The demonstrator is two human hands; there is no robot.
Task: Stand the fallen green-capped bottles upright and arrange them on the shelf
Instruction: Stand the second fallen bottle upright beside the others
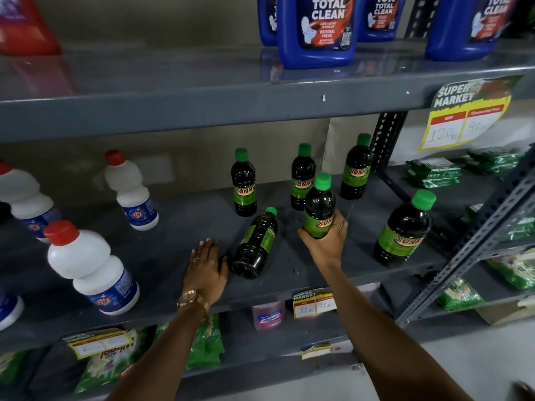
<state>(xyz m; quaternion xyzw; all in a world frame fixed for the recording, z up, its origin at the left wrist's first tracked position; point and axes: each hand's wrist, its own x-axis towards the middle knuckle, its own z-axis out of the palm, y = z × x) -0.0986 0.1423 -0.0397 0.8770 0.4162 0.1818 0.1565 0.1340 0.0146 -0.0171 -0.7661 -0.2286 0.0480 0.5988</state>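
On the grey middle shelf [173, 235] stand several dark bottles with green caps and green labels. One fallen bottle [256, 244] lies on its side, cap pointing to the back. My left hand [206, 267] rests flat on the shelf just left of its base, fingers apart, holding nothing. My right hand [325, 241] grips another green-capped bottle [318, 206] by its lower half, upright and a little above the shelf. Upright bottles stand at the back left [243, 183], back middle [302, 175], back right [356, 167] and front right [404, 230].
White bottles with red caps [89, 264] stand on the left of the same shelf. Blue cleaner jugs [317, 30] sit on the shelf above. Green packets [434, 172] fill the neighbouring rack to the right, behind a slanted metal brace [474, 241]. Price tags [314, 303] hang on the shelf edge.
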